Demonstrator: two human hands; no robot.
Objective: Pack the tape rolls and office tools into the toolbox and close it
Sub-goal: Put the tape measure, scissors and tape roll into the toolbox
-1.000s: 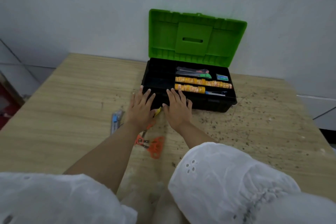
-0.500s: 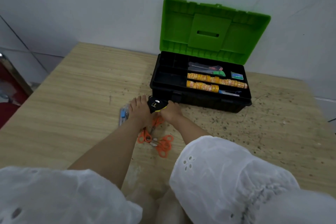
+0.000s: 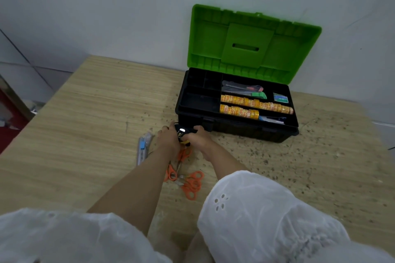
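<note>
A black toolbox (image 3: 235, 129) stands open at the back of the wooden table, its green lid (image 3: 250, 42) leaning on the wall. Its tray holds two rows of yellow tape rolls (image 3: 254, 102), a green-handled tool (image 3: 257, 94) and a small green card (image 3: 280, 98). In front of the box my left hand (image 3: 168, 137) and my right hand (image 3: 197, 139) together grip a black and yellow tape measure (image 3: 181, 132). Orange scissors (image 3: 189, 179) lie under my wrists. A blue utility knife (image 3: 143, 146) lies left of my left hand.
The table (image 3: 85, 134) is speckled with dark debris on its right half. White sleeves fill the bottom of the view. A red object shows past the table's left edge. The tray's left compartments (image 3: 198, 100) hold nothing.
My hands went from lying flat by the box's front to closing on the tape measure from both sides. The view has shifted left and closer.
</note>
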